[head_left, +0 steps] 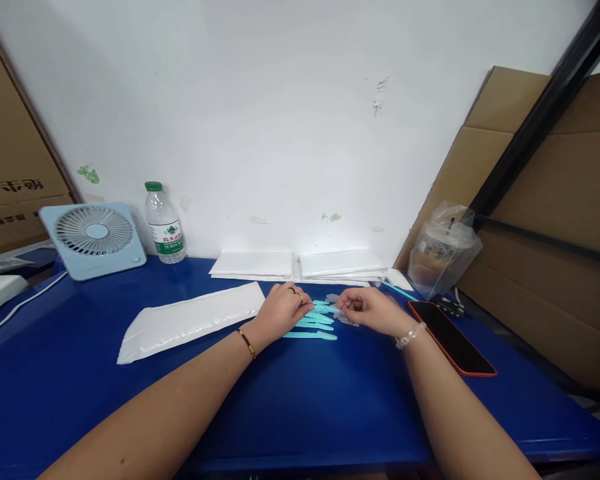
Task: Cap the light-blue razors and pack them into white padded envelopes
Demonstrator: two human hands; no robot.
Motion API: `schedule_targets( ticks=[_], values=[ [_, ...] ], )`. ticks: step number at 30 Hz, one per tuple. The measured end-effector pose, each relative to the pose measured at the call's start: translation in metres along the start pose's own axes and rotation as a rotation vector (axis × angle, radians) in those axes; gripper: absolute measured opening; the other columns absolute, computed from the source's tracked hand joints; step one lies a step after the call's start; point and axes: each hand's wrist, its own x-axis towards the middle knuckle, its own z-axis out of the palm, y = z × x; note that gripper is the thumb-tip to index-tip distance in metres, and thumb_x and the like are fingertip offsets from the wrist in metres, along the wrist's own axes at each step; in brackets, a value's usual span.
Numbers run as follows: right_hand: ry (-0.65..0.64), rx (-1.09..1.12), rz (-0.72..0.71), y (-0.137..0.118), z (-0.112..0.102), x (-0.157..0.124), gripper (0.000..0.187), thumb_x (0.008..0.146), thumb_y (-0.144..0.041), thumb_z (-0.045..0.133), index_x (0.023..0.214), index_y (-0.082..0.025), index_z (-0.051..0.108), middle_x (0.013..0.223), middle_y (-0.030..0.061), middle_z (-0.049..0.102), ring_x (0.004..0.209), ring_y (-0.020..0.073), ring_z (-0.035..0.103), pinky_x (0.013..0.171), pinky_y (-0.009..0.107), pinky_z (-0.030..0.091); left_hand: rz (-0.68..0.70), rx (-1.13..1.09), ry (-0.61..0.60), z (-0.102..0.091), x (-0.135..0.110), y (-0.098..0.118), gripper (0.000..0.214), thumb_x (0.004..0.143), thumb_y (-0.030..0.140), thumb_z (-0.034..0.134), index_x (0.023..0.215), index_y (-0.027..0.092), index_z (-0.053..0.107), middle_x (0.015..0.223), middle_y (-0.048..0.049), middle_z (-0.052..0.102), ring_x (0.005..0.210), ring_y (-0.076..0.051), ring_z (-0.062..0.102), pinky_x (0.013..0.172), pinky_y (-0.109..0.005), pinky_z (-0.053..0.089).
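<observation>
My left hand (284,311) is closed, thumb and fingers pinching the handle end of a slim turquoise eyebrow razor (326,309). The razor points right, towards my right hand (367,311), whose thumb and fingers are pinched together at its tip. Whatever lies between those right fingertips is too small to make out. Beneath and in front of my hands, several more turquoise razors (321,336) lie side by side on the blue table. Small clear plastic caps (349,322) are scattered under and beside my right fingers.
A white padded mailer (190,320) lies left of my hands. Folded white mailers (253,263) are stacked by the wall. On the left stand a blue fan (97,233) and a water bottle (165,227). To the right are a phone (453,339) and a bagged drink cup (443,247).
</observation>
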Motion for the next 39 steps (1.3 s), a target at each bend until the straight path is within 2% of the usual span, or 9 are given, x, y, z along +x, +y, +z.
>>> schedule_targets(
  ticks=[4,7,12,16,24,33,39],
  values=[
    [-0.141,0.015,0.014,0.0,0.006,0.0,0.015,0.073,-0.026,0.058,0.082,-0.016,0.06,0.065,0.0004,0.059,0.055,0.0118,0.059,0.056,0.023,0.047,0.061,0.004,-0.098,-0.006,-0.004,0.008,0.027,0.088,0.038,0.045,0.078,0.022,0.065,0.079,-0.0003,0.064,0.086,-0.017,0.051,0.073,-0.03,0.031],
    [-0.226,-0.018,0.054,0.001,0.004,-0.001,0.016,0.072,-0.028,0.059,0.083,-0.017,0.062,0.067,0.0007,0.063,0.055,0.0123,0.06,0.055,0.023,0.047,0.072,-0.008,-0.165,-0.012,-0.006,0.007,0.024,0.085,0.039,0.049,0.078,0.023,0.065,0.079,0.0011,0.065,0.084,-0.016,0.053,0.074,-0.03,0.03],
    [-0.025,-0.291,0.144,0.005,-0.012,-0.004,0.015,0.069,-0.028,0.06,0.078,-0.017,0.066,0.068,0.0021,0.065,0.058,0.0133,0.057,0.053,0.023,0.043,0.003,0.076,-0.177,-0.02,-0.007,-0.001,0.013,0.078,0.035,0.06,0.078,0.024,0.066,0.082,0.001,0.066,0.081,-0.017,0.054,0.07,-0.029,0.03],
    [-0.048,-0.426,0.193,0.008,-0.013,-0.003,0.014,0.062,-0.028,0.066,0.072,-0.018,0.065,0.067,0.001,0.066,0.059,0.014,0.058,0.053,0.022,0.041,-0.035,0.113,-0.207,-0.02,-0.007,-0.002,0.01,0.074,0.033,0.062,0.076,0.025,0.067,0.08,0.0014,0.067,0.081,-0.017,0.055,0.069,-0.028,0.03],
    [-0.049,-0.482,0.15,0.008,-0.002,-0.001,0.007,0.059,-0.018,0.057,0.065,-0.018,0.062,0.063,-0.0007,0.064,0.056,0.012,0.056,0.05,0.02,0.039,-0.18,0.031,-0.291,-0.021,-0.006,0.004,0.009,0.073,0.026,0.058,0.07,0.023,0.066,0.072,0.0031,0.067,0.067,-0.014,0.057,0.061,-0.025,0.033],
    [-0.018,-0.539,0.132,0.004,-0.001,0.0,0.007,0.057,-0.015,0.055,0.062,-0.018,0.061,0.061,0.0004,0.063,0.055,0.0125,0.054,0.049,0.02,0.037,-0.214,-0.012,-0.244,-0.022,-0.004,0.0,0.017,0.078,0.03,0.05,0.072,0.022,0.063,0.075,0.0009,0.066,0.07,-0.015,0.057,0.059,-0.023,0.035],
    [-0.034,-0.335,0.082,0.015,-0.001,0.003,0.012,0.061,-0.016,0.055,0.071,-0.017,0.062,0.064,-0.0003,0.061,0.057,0.0117,0.053,0.051,0.02,0.038,-0.208,0.002,-0.216,-0.018,-0.003,-0.007,0.015,0.078,0.031,0.051,0.073,0.022,0.062,0.072,0.0018,0.066,0.069,-0.015,0.056,0.059,-0.024,0.034]
  ],
)
